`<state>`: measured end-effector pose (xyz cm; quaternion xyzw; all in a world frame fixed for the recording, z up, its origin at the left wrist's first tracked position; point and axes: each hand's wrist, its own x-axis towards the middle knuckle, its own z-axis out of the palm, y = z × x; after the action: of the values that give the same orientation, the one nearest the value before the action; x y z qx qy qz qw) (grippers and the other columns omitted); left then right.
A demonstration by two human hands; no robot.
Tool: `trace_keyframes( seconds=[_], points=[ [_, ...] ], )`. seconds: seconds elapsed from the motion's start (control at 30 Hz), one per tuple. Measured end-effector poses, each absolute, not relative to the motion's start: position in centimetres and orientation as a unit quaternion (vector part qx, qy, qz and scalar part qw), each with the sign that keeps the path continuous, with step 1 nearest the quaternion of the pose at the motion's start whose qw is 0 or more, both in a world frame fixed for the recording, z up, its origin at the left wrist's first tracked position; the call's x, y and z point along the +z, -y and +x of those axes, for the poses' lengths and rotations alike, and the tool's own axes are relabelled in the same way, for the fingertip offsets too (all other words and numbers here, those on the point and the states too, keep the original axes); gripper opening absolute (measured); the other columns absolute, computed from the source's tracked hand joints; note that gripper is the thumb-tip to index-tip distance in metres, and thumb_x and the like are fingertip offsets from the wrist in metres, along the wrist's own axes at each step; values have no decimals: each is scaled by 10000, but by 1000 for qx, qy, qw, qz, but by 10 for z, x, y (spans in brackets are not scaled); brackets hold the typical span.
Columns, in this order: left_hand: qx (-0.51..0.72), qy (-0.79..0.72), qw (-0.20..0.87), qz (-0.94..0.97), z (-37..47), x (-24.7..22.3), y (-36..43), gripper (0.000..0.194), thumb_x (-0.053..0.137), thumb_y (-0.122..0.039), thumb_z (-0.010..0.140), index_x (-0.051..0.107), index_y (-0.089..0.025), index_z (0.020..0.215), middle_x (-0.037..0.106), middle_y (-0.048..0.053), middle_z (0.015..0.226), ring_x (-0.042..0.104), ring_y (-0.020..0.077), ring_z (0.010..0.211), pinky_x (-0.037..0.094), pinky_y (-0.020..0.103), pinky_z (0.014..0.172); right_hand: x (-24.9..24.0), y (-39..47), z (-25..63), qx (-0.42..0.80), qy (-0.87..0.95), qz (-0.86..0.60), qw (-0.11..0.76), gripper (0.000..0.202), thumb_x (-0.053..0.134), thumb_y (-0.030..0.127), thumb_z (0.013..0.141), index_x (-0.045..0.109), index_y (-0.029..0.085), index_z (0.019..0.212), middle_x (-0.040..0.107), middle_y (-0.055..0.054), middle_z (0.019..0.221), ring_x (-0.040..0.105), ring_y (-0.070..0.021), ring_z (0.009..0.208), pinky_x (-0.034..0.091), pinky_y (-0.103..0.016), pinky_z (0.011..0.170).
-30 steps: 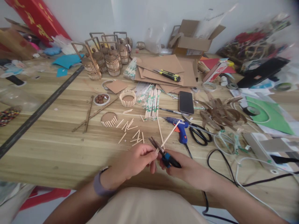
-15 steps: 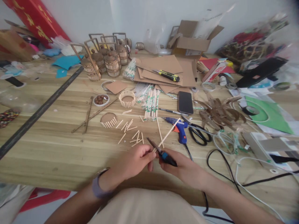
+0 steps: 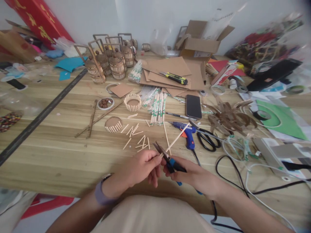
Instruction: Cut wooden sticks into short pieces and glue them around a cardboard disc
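My left hand (image 3: pixel 148 165) pinches the near end of a slim wooden chopstick (image 3: pixel 178 138), which slants away up to the right. In my right hand (image 3: pixel 189 171) are shears with black and blue handles (image 3: pixel 178 165); their narrow blades (image 3: pixel 160 149) are a little apart and cross the chopstick close to my left fingertips. Short cut stick pieces (image 3: pixel 142 142) lie scattered just beyond my hands. Past them stand a round cardboard base partly edged with sticks (image 3: pixel 113 124) and a fully ringed one (image 3: pixel 132 102). Another long chopstick (image 3: pixel 167 137) rests on the table.
A blue glue gun (image 3: pixel 188 132), black-handled scissors (image 3: pixel 209 140) and a phone (image 3: pixel 193 106) lie to the right, with cables (image 3: pixel 230 168) nearby. Wrapped chopsticks (image 3: pixel 158 108) lie mid-table below stacked cardboard (image 3: pixel 170 69). Finished stick baskets (image 3: pixel 118 68) stand at the back left.
The shears' blades and handles have spread apart, and my right fingers have loosened around the handles. My left hand's lower fingers have extended downward. The chopstick stays pinched in nearly the same place.
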<state>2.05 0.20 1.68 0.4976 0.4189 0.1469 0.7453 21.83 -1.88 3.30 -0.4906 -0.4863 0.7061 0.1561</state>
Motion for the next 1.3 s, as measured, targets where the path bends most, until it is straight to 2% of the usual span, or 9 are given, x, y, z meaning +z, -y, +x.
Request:
trace_keyframes(
  seconds=[0.47,0.73,0.87,0.97,1.03,1.1,1.13,1.2,1.3],
  points=[
    [117,-458,697,539,21,28,-2,359,392,-414,963,498,-184,708,491,-71,496,466,72,395,333,193,434,16,23,215,608,590,-508,157,116,515,195,749,537,194,863,513,8,782,451,-152,736,381,-267,653],
    [148,-465,688,537,17,26,-6,369,413,-471,950,491,-185,731,527,-60,573,458,58,407,326,184,431,23,22,214,601,594,-511,154,176,543,286,783,578,186,922,606,-33,880,534,-194,832,423,-308,734],
    [189,-480,665,539,1,19,-12,353,417,-501,943,532,-182,847,542,-59,623,478,66,411,330,191,431,29,27,226,533,634,-537,156,179,496,357,875,583,201,882,640,-46,850,574,-197,788,453,-316,711],
    [163,-505,614,585,-3,16,-14,303,392,-442,962,538,-186,890,552,-55,637,509,86,437,365,209,463,30,27,230,389,681,-585,205,163,456,348,928,557,221,914,663,-64,856,609,-212,779,479,-341,719],
    [136,-505,570,634,0,16,-13,292,366,-393,977,536,-192,851,581,-39,651,534,101,467,396,224,502,28,24,226,296,719,-575,253,128,463,311,937,550,229,984,677,-110,1024,631,-250,968,490,-382,830],
    [116,-500,514,687,7,15,-10,302,357,-338,984,532,-197,783,612,-15,662,564,121,517,417,242,554,23,18,220,234,754,-543,285,136,470,269,936,546,231,1041,618,-148,1247,568,-278,1181,467,-423,943],
    [113,-498,480,714,10,15,-8,298,365,-304,980,529,-199,754,629,-1,673,586,136,559,426,251,587,20,16,216,212,766,-536,286,150,469,247,932,544,229,1061,589,-154,1300,548,-284,1217,463,-432,958],
    [110,-500,401,760,15,14,-5,267,392,-230,963,537,-200,740,665,34,729,629,175,676,440,277,665,13,12,208,176,776,-547,258,163,464,219,927,551,221,1065,620,-149,1217,602,-286,1114,497,-413,878],
    [89,-510,297,802,20,11,-2,224,390,-126,934,572,-193,822,695,86,857,653,228,814,452,320,735,2,10,200,124,771,-588,211,123,479,254,941,568,209,1012,640,-95,938,638,-257,850,494,-347,711]
  ],
)
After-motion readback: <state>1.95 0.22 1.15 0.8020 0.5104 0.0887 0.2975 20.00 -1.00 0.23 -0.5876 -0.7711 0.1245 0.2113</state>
